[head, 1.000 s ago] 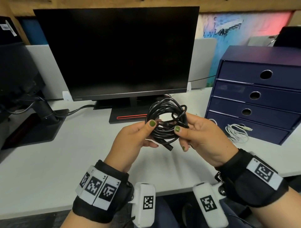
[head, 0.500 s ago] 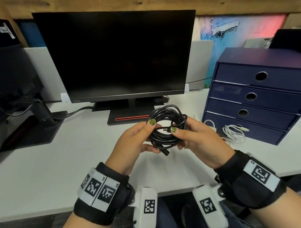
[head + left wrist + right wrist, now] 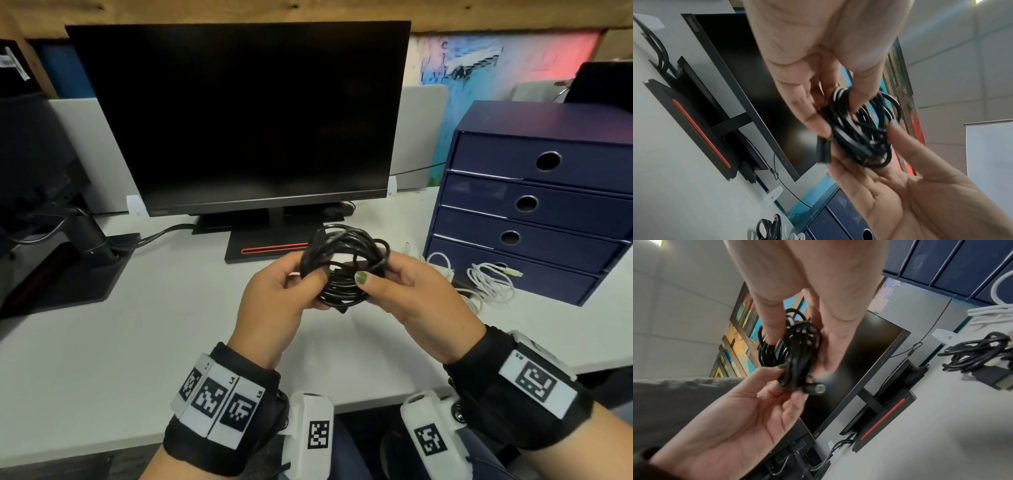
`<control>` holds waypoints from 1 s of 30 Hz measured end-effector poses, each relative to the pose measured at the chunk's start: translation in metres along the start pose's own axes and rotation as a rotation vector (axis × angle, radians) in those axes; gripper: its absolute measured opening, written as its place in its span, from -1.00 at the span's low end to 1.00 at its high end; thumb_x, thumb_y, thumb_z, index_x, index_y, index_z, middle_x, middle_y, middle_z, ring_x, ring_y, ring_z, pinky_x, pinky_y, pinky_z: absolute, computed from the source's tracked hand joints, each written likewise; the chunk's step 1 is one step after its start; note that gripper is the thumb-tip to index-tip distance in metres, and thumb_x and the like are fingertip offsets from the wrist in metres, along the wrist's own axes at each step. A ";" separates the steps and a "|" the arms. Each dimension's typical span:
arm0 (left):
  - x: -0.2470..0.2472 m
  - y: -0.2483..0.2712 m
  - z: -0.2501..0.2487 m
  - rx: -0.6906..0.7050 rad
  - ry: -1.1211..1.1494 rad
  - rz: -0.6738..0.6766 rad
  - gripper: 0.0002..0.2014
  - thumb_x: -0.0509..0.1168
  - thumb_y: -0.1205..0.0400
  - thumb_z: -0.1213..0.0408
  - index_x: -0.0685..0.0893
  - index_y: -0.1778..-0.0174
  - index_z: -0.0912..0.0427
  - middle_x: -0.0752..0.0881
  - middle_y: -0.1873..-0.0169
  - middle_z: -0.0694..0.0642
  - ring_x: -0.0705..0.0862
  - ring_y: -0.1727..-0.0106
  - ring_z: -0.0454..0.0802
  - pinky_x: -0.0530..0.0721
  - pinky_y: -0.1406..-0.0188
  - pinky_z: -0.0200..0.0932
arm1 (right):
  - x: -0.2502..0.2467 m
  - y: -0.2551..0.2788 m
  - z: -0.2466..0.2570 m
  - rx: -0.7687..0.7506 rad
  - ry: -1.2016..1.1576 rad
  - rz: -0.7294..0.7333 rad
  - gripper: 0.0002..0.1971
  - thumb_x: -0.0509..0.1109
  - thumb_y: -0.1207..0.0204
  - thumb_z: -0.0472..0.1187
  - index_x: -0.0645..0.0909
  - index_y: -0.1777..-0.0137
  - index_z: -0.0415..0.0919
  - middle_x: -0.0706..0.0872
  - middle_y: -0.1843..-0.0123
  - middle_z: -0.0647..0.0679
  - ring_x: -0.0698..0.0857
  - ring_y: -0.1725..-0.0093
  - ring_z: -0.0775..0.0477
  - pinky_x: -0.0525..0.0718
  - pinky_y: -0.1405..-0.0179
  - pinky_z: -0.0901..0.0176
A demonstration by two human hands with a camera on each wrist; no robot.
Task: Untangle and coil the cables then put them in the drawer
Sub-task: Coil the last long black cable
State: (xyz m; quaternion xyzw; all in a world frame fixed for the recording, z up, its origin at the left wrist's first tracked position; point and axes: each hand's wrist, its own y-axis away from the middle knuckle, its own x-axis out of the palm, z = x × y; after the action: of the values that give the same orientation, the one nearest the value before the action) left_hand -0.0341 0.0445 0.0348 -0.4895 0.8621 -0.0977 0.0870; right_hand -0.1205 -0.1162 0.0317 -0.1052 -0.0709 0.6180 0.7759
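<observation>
Black cable (image 3: 346, 265), coiled, sits above the bench (image 3: 102, 342) near its front edge; our left hand (image 3: 277, 301) and right hand (image 3: 411, 301) both pinch it. Drawer unit (image 3: 534, 205) at the right edge: all drawers closed, white cables (image 3: 489, 282) lying before it.

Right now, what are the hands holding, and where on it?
Both hold the coiled black cable: left hand pinches the coil's left side, right hand its right side, thumbs on the front. The plug end hangs below.

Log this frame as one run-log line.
stage: coiling | left hand: holds black cable coil | right hand: pinches same coil | white cables: on desk by drawer unit | drawers: closed
</observation>
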 end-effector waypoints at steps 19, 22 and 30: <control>-0.005 -0.005 -0.008 0.058 -0.204 -0.437 -0.82 0.06 -0.74 0.18 0.42 0.15 0.14 0.65 0.29 0.46 0.60 0.49 0.24 0.48 0.78 -0.27 | 0.025 0.025 0.006 -0.286 0.544 0.114 -0.77 0.24 -0.52 0.04 0.62 0.30 0.04 0.63 0.31 0.15 0.60 0.33 0.18 0.47 0.27 0.48; -0.013 -0.007 -0.013 0.051 -0.222 -0.461 -0.80 0.04 -0.75 0.15 0.44 0.06 0.19 0.66 0.28 0.31 0.64 0.50 0.13 0.50 0.77 -0.28 | 0.027 0.030 0.015 -0.330 0.534 0.177 -0.75 0.27 -0.55 -0.02 0.62 0.32 -0.04 0.62 0.32 0.12 0.59 0.33 0.19 0.45 0.26 0.51; -0.037 -0.013 -0.016 0.030 -0.268 -0.483 -0.77 0.04 -0.75 0.12 0.43 0.19 0.08 0.67 0.32 0.21 0.64 0.58 0.05 0.50 0.75 -0.31 | 0.032 0.035 0.016 -0.289 0.587 0.288 -0.74 0.26 -0.59 0.00 0.62 0.28 -0.04 0.54 0.29 0.15 0.55 0.27 0.19 0.43 0.21 0.47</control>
State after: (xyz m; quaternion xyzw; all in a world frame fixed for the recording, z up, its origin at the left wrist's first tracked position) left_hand -0.0092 0.0710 0.0557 -0.6883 0.6996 -0.0626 0.1816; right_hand -0.1496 -0.0760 0.0378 -0.3959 0.0840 0.6480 0.6452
